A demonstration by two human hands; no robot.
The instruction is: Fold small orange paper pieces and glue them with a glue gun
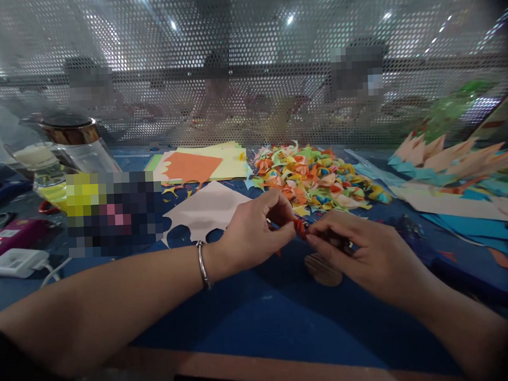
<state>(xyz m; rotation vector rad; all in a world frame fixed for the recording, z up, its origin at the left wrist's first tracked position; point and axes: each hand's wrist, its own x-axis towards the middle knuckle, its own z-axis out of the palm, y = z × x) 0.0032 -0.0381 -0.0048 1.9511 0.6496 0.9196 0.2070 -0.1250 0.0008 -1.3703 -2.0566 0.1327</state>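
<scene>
Between my two hands is a small folded red paper piece (300, 228). My left hand (256, 230), with a silver bracelet at the wrist, pinches its left side. My right hand (353, 242) pinches the right side with thumb and forefinger. Just under the right fingers lies a round brown disc (323, 269) on the blue table (259, 319). Beyond my left hand is a pale pink sheet (208, 206) with rounded cut-outs along its near edge. A heap of small colourful folded paper pieces (312, 176) lies behind my hands.
An orange sheet (194, 166) rests on yellow sheets (236, 157) at the back. Left are a glass jar (81, 147), a white charger (17, 262) and a blurred-out area. Pointed paper shapes (446, 154) and blue sheets (474, 226) lie right. People show behind a perforated screen (265, 55).
</scene>
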